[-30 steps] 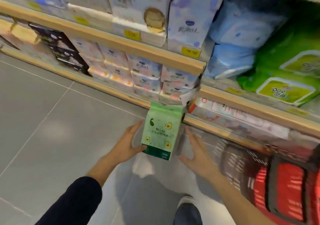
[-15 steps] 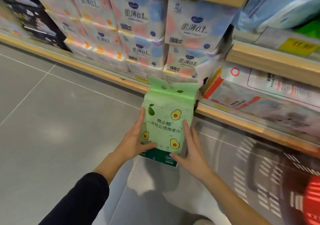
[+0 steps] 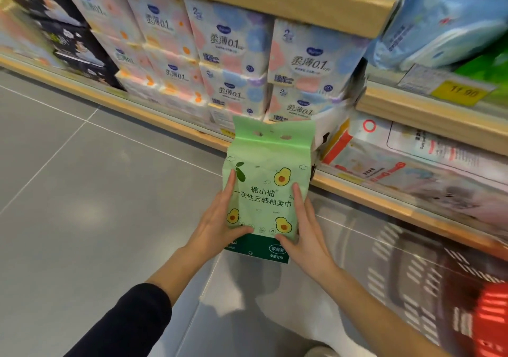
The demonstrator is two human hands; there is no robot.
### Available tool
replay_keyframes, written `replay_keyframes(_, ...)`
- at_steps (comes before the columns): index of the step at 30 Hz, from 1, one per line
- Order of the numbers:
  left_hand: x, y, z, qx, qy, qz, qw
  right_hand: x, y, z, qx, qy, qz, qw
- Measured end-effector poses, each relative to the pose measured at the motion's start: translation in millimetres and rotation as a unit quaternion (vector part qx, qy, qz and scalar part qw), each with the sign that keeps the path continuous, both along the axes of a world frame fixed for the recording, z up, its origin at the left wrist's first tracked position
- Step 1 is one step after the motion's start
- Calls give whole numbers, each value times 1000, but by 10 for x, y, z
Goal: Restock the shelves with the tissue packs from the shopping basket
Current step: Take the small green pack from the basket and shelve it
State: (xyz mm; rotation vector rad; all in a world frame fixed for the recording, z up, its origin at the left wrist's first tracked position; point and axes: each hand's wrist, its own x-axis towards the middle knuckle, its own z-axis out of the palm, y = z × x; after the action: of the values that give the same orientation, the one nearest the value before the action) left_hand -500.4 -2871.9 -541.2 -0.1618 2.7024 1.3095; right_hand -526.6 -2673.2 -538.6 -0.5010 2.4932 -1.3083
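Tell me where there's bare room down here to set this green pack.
Shelves look crowded: pastel stacked packs fill the bay behind the green avocado-print tissue pack, and flat packs fill the bay to their right. Bare room: grey floor tiles left of the left hand.

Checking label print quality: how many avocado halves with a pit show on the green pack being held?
3 on the green avocado-print tissue pack: upper right, lower left by the left hand, lower right by the right hand. Hands may hide more.

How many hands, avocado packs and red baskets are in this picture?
Hands: 2, left hand and right hand
Avocado pack: 1
Red basket: 1, blurred
Total: 4
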Motion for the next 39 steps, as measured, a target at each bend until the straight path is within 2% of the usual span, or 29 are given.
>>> replay_keyframes(5,63,-13,812,-3,14,18,1000,-7,3,808,-1,22,17,1000)
replay_keyframes(10,188,56,1910,-22,32,8,999,95,85,1891,10,27,17,999)
replay_keyframes(24,281,579,5883,-23,203,-91,975,520,655,5904,7,175,-63,983)
replay_keyframes(33,373,1450,8091,-22,333,-158,929,937,1485,8093,25,314,-138,939)
replay_keyframes(39,443,2379,9039,6,416,-207,885,1281,2348,9099,57,386,-192,901)
